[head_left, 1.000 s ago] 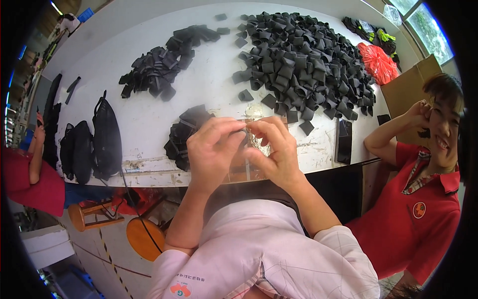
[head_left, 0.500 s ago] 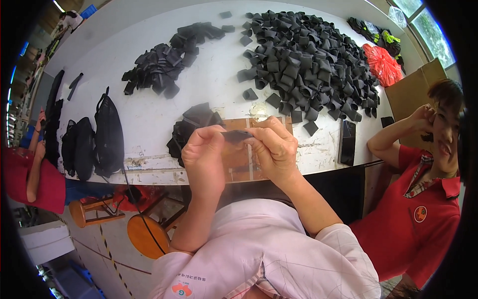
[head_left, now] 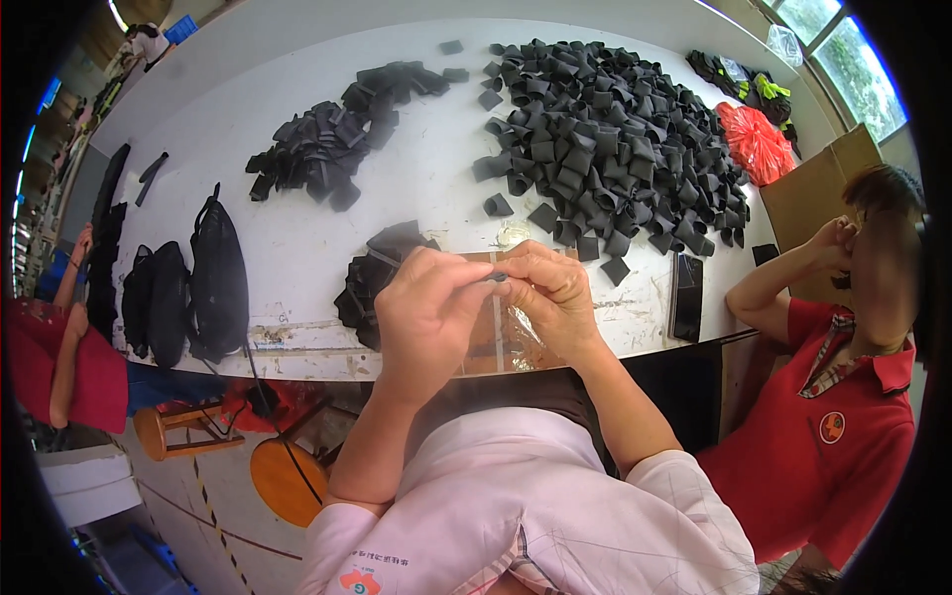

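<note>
Head view: small black piece (head_left: 500,278) between both hands (head_left: 426,305); pinched, mostly hidden.

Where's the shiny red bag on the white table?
In the head view, the red bag is at the upper right of the table, just right of the big black pile and near the cardboard.

Red plastic bag (head_left: 754,147) near brown cardboard (head_left: 811,190); round wooden stool (head_left: 281,490) (second stool (head_left: 149,433) just left).
</note>
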`<state>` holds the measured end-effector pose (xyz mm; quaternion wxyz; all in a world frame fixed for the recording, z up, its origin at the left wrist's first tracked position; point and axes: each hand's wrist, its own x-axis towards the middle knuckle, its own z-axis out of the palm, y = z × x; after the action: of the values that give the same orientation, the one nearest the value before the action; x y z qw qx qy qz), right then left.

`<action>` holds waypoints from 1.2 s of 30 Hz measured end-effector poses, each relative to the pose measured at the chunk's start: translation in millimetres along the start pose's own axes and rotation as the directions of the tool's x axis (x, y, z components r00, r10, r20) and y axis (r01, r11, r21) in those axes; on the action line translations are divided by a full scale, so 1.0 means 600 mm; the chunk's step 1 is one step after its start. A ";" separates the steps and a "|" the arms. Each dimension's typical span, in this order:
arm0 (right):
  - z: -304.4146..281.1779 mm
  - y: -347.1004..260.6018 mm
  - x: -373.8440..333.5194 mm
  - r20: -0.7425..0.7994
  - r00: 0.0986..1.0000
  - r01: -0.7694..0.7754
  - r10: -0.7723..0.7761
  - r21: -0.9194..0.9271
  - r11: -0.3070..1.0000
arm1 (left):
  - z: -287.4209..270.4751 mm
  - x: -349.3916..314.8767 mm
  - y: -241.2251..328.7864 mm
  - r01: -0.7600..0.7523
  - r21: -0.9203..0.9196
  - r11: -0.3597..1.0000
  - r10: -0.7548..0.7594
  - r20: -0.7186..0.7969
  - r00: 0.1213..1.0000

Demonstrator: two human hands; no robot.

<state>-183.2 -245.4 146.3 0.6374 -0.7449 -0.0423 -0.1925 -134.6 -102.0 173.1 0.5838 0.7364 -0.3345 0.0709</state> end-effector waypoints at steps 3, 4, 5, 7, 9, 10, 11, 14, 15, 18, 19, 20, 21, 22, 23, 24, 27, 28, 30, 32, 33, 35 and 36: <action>0.004 -0.014 0.001 0.026 0.996 0.088 -0.084 -0.186 0.979 | -0.001 -0.019 -0.023 0.097 -0.091 0.991 -0.099 -0.019 0.995; 0.007 -0.017 -0.001 0.040 0.992 0.127 -0.121 -0.277 0.953 | -0.003 -0.025 -0.031 0.156 -0.164 0.974 -0.160 -0.012 0.987; 0.008 -0.018 -0.001 0.043 0.991 0.131 -0.124 -0.275 0.952 | -0.001 -0.026 -0.035 0.154 -0.162 0.975 -0.159 -0.016 0.987; 0.009 -0.019 -0.001 0.038 0.981 0.192 -0.192 -0.388 0.902 | 0.003 -0.025 -0.038 0.095 -0.211 0.973 -0.103 -0.029 0.994; 0.007 -0.020 0.001 0.039 0.978 0.201 -0.203 -0.398 0.895 | 0.008 -0.023 -0.041 0.089 -0.221 0.971 -0.097 -0.025 0.995; 0.005 -0.021 0.002 0.042 0.977 0.209 -0.211 -0.406 0.889 | 0.010 -0.022 -0.040 0.086 -0.230 0.969 -0.094 -0.021 0.995; 0.004 -0.021 0.003 0.041 0.976 0.212 -0.214 -0.406 0.889 | 0.010 -0.021 -0.040 0.083 -0.229 0.970 -0.090 -0.021 0.996; 0.000 -0.023 0.006 0.056 0.971 0.232 -0.232 -0.448 0.864 | 0.012 -0.017 -0.037 0.064 -0.251 0.966 -0.076 -0.039 0.996; -0.001 -0.024 0.007 0.063 0.970 0.239 -0.237 -0.454 0.858 | 0.012 -0.016 -0.036 0.073 -0.249 0.966 -0.092 -0.065 0.994; 0.004 -0.012 0.004 0.051 0.965 0.255 -0.258 -0.430 0.866 | 0.010 -0.019 -0.036 0.097 -0.264 0.960 -0.120 -0.070 0.990; 0.006 -0.005 0.002 0.036 0.961 0.267 -0.275 -0.397 0.878 | 0.010 -0.020 -0.035 0.112 -0.278 0.954 -0.131 -0.053 0.990; 0.009 -0.001 0.001 0.032 0.960 0.266 -0.277 -0.397 0.878 | 0.008 -0.019 -0.034 0.110 -0.277 0.954 -0.129 -0.050 0.990; 0.012 0.001 0.001 0.015 0.960 0.263 -0.280 -0.396 0.880 | 0.007 -0.019 -0.031 0.082 -0.204 0.976 -0.094 -0.049 0.994; 0.015 0.003 -0.001 -0.002 0.959 0.260 -0.284 -0.394 0.882 | 0.006 -0.018 -0.028 0.051 -0.129 0.990 -0.058 -0.045 0.997; 0.015 0.006 -0.002 -0.002 0.957 0.265 -0.289 -0.396 0.879 | 0.007 -0.014 -0.023 0.046 -0.130 0.990 -0.052 -0.047 0.998; 0.016 0.008 -0.006 -0.025 0.955 0.260 -0.295 -0.404 0.877 | 0.008 -0.010 -0.017 0.027 -0.130 0.991 -0.031 -0.028 0.999; 0.015 0.006 -0.008 -0.035 0.957 0.247 -0.289 -0.432 0.867 | 0.008 -0.005 -0.019 -0.007 -0.098 0.995 0.008 0.016 1.000; 0.015 0.006 -0.008 -0.016 0.961 0.240 -0.276 -0.449 0.861 | 0.008 -0.007 -0.022 0.006 -0.104 0.995 -0.005 0.016 1.000; 0.015 -0.002 -0.009 -0.003 0.964 0.235 -0.266 -0.461 0.856 | 0.008 -0.013 -0.027 0.024 -0.104 0.994 -0.023 0.010 1.000; 0.013 -0.012 -0.011 0.008 0.970 0.219 -0.244 -0.471 0.854 | 0.011 -0.016 -0.036 -0.023 -0.123 0.992 0.020 -0.019 1.000; 0.010 -0.016 -0.008 0.025 0.969 0.227 -0.246 -0.487 0.844 | 0.014 -0.015 -0.038 -0.046 -0.114 0.992 0.043 -0.030 0.999; 0.003 -0.026 -0.001 0.038 0.971 0.222 -0.235 -0.499 0.838 | 0.013 -0.019 -0.038 -0.002 -0.020 1.000 0.001 -0.064 0.998; -0.003 -0.029 0.008 0.055 0.960 0.269 -0.274 -0.450 0.852 | 0.015 -0.024 -0.052 0.045 -0.056 0.997 -0.050 -0.090 0.995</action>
<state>-184.5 -244.7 164.6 0.4129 -0.8582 -0.0972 -0.2892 -130.3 -101.1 137.8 0.6194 0.7242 -0.2919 0.0815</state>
